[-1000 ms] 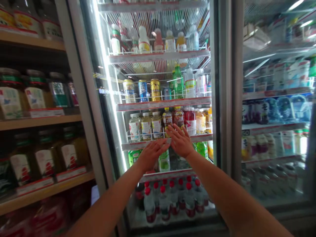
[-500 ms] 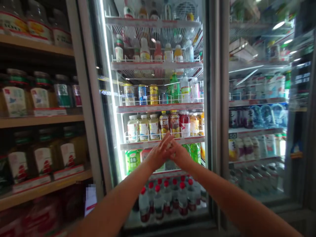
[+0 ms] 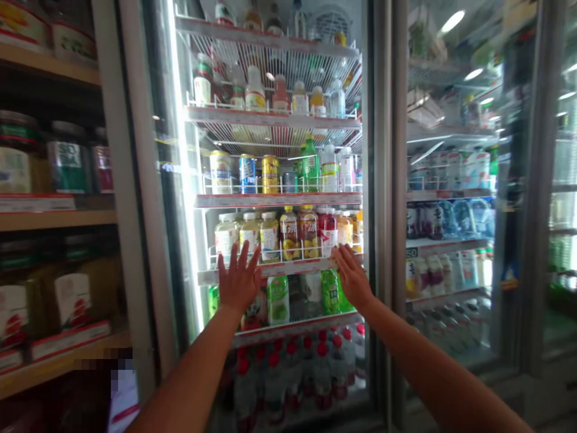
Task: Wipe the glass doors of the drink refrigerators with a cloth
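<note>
Open hands on a cooler door
The left hand and right hand lie well apart. Each grip is fully open and holds nothing, fingers pointing up, palms apparently flat on the tall glass-fronted cooler door. The door stands upright, long axis vertical, in front of the white wire shelf of labelled plastic drink bottles.

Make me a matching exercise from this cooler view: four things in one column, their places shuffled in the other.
1. left hand
2. right hand
3. cans
4. red-capped bottles

A. lowest level, below both hands
B. one shelf above the hands
C. spread flat, further left
D. further right, near the door frame

Pairs: 1-C, 2-D, 3-B, 4-A
</note>
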The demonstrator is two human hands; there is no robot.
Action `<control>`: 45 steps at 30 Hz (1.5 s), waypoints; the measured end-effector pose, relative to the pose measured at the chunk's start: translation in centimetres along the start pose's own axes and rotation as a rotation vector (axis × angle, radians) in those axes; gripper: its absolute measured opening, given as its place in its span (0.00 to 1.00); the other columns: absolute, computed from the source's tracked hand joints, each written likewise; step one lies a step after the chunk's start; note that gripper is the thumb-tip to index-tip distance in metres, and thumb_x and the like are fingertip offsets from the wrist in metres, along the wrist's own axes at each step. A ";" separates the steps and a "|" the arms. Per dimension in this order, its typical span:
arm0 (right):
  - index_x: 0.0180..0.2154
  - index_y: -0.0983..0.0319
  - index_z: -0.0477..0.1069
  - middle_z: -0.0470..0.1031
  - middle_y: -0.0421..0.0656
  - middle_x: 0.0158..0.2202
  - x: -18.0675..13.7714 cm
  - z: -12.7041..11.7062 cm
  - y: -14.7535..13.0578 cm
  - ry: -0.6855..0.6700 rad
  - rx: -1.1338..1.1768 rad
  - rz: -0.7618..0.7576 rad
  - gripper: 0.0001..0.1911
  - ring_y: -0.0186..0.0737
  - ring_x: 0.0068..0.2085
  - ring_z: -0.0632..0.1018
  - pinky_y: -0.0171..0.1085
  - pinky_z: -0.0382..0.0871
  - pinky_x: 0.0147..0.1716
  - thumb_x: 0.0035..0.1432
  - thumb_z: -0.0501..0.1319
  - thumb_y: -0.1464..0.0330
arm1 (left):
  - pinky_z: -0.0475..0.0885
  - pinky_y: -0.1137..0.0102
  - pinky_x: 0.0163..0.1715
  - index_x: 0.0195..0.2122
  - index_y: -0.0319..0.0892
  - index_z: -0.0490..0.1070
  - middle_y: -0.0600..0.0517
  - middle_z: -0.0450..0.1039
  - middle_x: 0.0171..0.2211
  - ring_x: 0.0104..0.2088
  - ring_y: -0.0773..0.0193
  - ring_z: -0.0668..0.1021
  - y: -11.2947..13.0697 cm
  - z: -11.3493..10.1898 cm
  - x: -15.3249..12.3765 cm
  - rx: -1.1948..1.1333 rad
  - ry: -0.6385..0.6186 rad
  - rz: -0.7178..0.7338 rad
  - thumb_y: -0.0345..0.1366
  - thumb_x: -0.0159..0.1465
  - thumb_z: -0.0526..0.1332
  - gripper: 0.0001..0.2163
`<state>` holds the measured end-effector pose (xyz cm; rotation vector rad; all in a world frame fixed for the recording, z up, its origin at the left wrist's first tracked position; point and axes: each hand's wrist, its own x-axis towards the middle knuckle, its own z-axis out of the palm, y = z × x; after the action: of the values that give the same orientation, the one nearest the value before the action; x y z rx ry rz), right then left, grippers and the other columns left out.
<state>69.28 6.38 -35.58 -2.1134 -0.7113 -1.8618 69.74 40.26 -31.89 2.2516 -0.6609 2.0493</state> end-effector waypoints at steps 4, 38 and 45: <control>0.70 0.50 0.49 0.64 0.42 0.67 -0.6 0.5 -0.4 -0.153 -0.096 -0.207 0.37 0.44 0.70 0.60 0.55 0.56 0.68 0.65 0.53 0.78 | 0.39 0.35 0.68 0.71 0.55 0.47 0.47 0.47 0.71 0.72 0.48 0.47 0.4 1.0 -0.6 -0.058 0.062 -0.028 0.35 0.69 0.57 0.31; 0.71 0.53 0.47 0.60 0.46 0.69 -0.3 2.2 -2.0 0.109 0.034 0.108 0.34 0.46 0.71 0.57 0.56 0.58 0.67 0.68 0.49 0.77 | 0.40 0.45 0.70 0.72 0.56 0.43 0.51 0.45 0.72 0.72 0.51 0.47 0.4 1.3 -1.0 0.012 0.026 -0.055 0.39 0.70 0.57 0.32; 0.71 0.53 0.48 0.64 0.46 0.67 -6.4 2.4 -3.0 -0.078 -0.006 -0.032 0.35 0.47 0.70 0.58 0.56 0.60 0.66 0.67 0.51 0.78 | 0.39 0.46 0.70 0.72 0.56 0.45 0.50 0.47 0.72 0.72 0.52 0.46 0.3 1.4 -1.0 -0.012 0.033 -0.064 0.39 0.70 0.57 0.32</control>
<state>69.40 8.82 -42.60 -2.2010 -0.7626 -1.8083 70.93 39.88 -33.07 2.1978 -0.5895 2.0427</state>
